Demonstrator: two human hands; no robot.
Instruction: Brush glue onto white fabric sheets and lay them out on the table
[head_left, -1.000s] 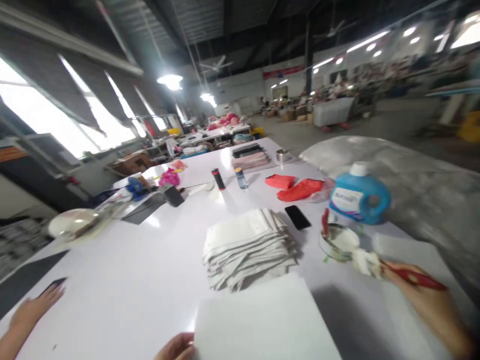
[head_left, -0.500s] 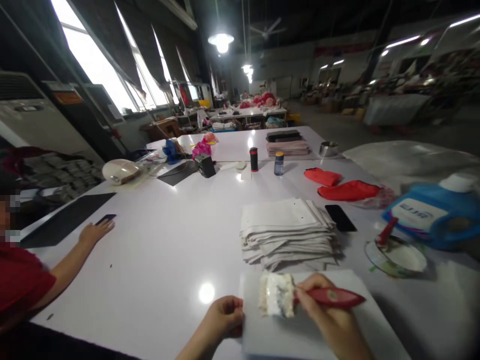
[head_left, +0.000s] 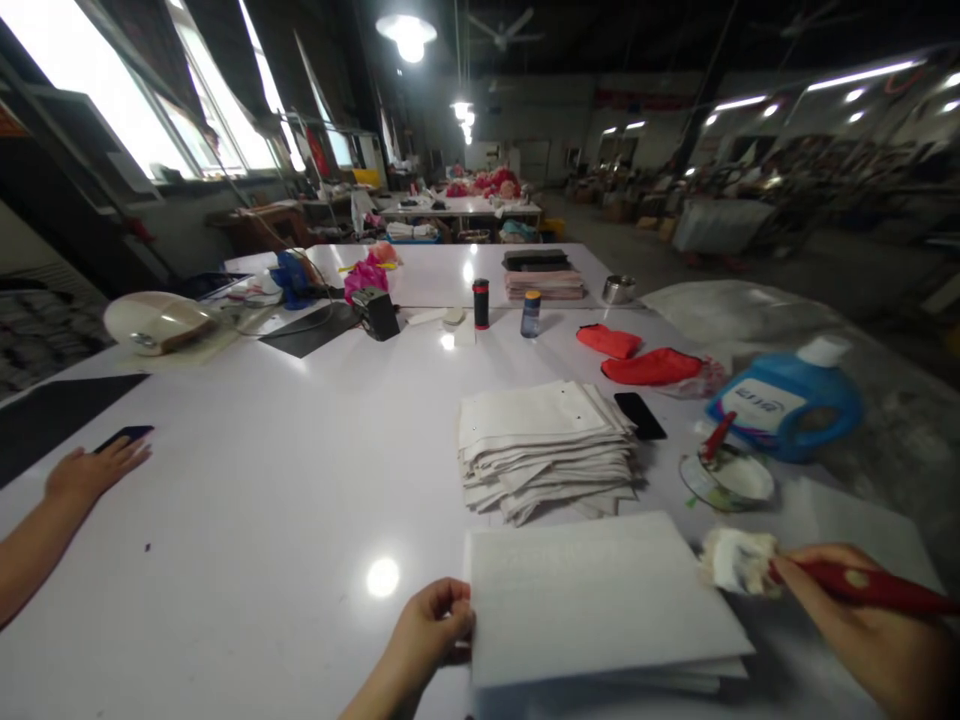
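My right hand (head_left: pixel 870 620) is closed round the red handle of a wide brush (head_left: pixel 739 562), whose pale bristles carry white paste. The brush is just off the right edge of a pile of white sheets (head_left: pixel 600 600). At the pile's left edge, my left hand (head_left: pixel 439 620) pinches the top sheet with curled fingers; the fingertips are partly hidden. Behind the sheets lies an uneven stack of off-white fabric pieces (head_left: pixel 544 450). A shallow dish of white paste (head_left: pixel 739 485) stands to the right, with a second red-handled brush (head_left: pixel 718 437) in it.
A blue jug (head_left: pixel 784 405) stands behind the dish, near red sleeve covers (head_left: pixel 652 367) and a black phone (head_left: pixel 640 415). Two bottles (head_left: pixel 531 315) stand farther back. At the left, another person's hand (head_left: pixel 94 470) rests by a dark phone (head_left: pixel 124 437) on the white table (head_left: pixel 300 510).
My right hand has carried the brush from above the white sheets to the right, past their edge. My left hand stays at the left edge. The view has turned slightly right.
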